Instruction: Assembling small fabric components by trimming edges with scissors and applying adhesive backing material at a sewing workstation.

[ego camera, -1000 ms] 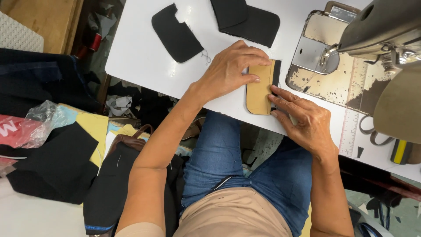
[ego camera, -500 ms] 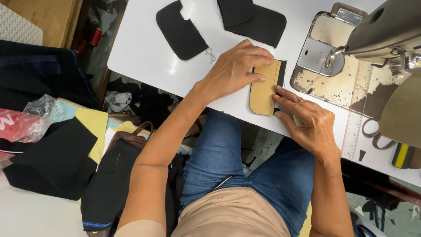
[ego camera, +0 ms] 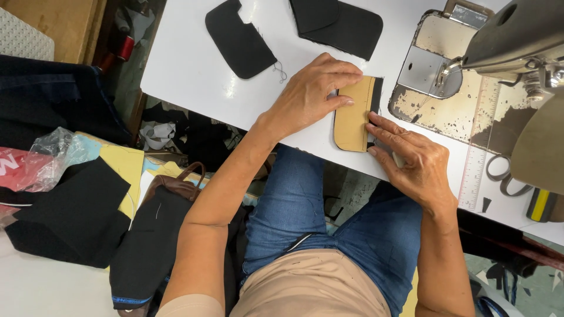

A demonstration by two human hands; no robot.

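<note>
A tan cardboard template (ego camera: pixel 352 122) lies on a black fabric piece (ego camera: pixel 376 94) near the front edge of the white sewing table (ego camera: pixel 194 88). My left hand (ego camera: pixel 311 94) presses flat on the template's left side, fingers spread over it. My right hand (ego camera: pixel 411 158) rests at the template's right edge, fingertips touching the black fabric strip that shows beside the card. Neither hand lifts anything.
The sewing machine (ego camera: pixel 511 35) and its worn metal bed plate (ego camera: pixel 446 88) stand to the right. Two more black fabric pieces (ego camera: pixel 239 40) (ego camera: pixel 338 23) lie farther back. Scissors (ego camera: pixel 505 173) and a ruler strip (ego camera: pixel 473 176) sit at right. Black cloth and a bag (ego camera: pixel 153 235) lie left of my lap.
The view has shifted slightly; both hands stay pressed on the template and fabric, with the right fingers sliding a little along its right edge.
</note>
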